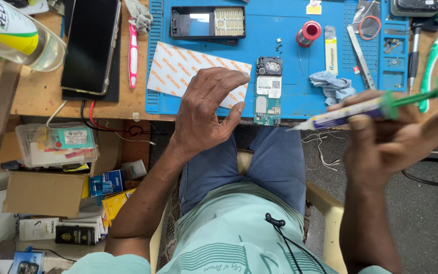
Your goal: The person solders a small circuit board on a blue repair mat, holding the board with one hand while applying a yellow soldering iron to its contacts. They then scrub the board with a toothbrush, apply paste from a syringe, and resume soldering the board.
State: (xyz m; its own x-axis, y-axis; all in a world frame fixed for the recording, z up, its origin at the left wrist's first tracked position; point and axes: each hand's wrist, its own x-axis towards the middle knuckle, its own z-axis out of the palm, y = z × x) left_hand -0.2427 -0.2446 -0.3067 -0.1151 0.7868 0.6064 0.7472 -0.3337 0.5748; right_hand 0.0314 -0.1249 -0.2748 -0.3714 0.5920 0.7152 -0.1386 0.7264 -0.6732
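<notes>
I am gripping a syringe [351,112] in my right hand [391,137], tip unapplied. My left hand [206,109], empty and loose, is resting beside the bare board [267,94] at three o'clock.

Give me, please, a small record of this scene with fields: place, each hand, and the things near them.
place: blue mat on a wooden bench
left hand: palm down at the mat's edge, on the white sheet, beside the circuit board
right hand: grips a syringe with a green plunger, tip pointing left
near: phone frame, red spool, blue cloth, black phone, pink toothbrush
</notes>
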